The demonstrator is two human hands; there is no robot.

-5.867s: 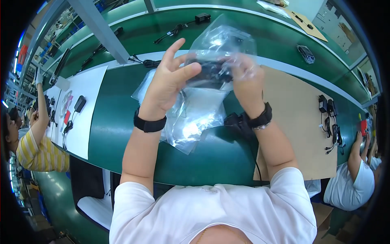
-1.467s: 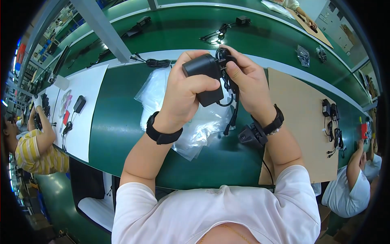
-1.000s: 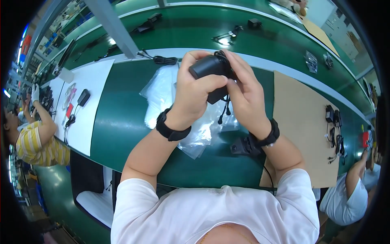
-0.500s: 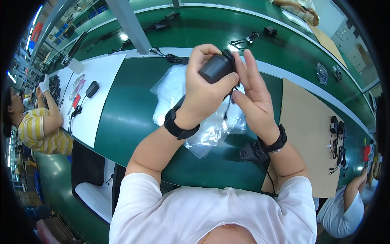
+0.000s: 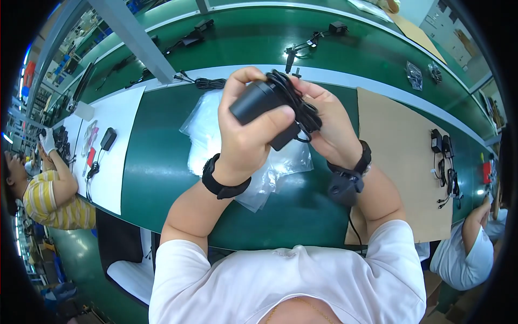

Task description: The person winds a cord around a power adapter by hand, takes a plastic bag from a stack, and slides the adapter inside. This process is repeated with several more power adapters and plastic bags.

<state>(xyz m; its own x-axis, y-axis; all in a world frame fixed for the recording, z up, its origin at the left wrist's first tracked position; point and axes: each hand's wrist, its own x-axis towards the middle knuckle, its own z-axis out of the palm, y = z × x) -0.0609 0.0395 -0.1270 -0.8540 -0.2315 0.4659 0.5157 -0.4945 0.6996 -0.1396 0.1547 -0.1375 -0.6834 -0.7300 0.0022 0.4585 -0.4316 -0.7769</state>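
A black power adapter (image 5: 254, 101) with its coiled black cable (image 5: 297, 102) is held up over the middle of the green bench. My left hand (image 5: 243, 121) is closed round the adapter body, thumb across its near side. On the coil's right side my right hand (image 5: 332, 121) has its fingers bent against the cable; whether they pinch it is partly hidden. Below both hands lies a spread pile of clear plastic bags (image 5: 205, 135). A small black camera (image 5: 345, 186) hangs at my right wrist strap, with a thin cord running down.
A brown cardboard sheet (image 5: 399, 162) covers the bench at right, with several adapters (image 5: 445, 146) on it. A white sheet (image 5: 116, 162) at left bears another adapter (image 5: 108, 139). Beyond the rail, more adapters lie on a green surface (image 5: 248, 38). A co-worker in yellow stripes (image 5: 48, 197) stands left.
The adapter has turned in my left hand, bringing the coiled cable into view. My right hand's fingers, earlier stretched out, now bend in against the coil. The view has shifted a little.
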